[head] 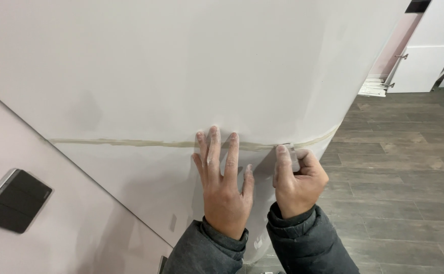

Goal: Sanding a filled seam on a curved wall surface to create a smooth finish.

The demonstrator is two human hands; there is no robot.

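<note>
- Wall panel (181, 66), white and smooth, fills most of the frame from the upper left down to the lower middle, its right edge curving away towards the floor.
- Wooden floor (399, 167) of grey-brown planks takes the right side of the frame, with white boards (424, 56) leaning at the upper right.
- Pinkish-white wall (54, 228) occupies the lower left corner and carries a dark switch plate (14, 200) with a metal rim.
- Pale seam line (131, 143) of filler runs across the panel from the left edge to the right edge, through the middle of the frame.
- Left hand (222, 177), dusty, lies flat and open against the panel at lower centre, fingers spread, fingertips touching the seam; it holds nothing.
- Right hand (295, 180), just beside the left one, is curled tight around a small grey scraper (293, 155).
- Scraper sits at the seam, right of centre, pressed to the panel under the forefinger.
- Both wrists wear dark grey sleeves (303, 243) at the bottom edge.
</note>
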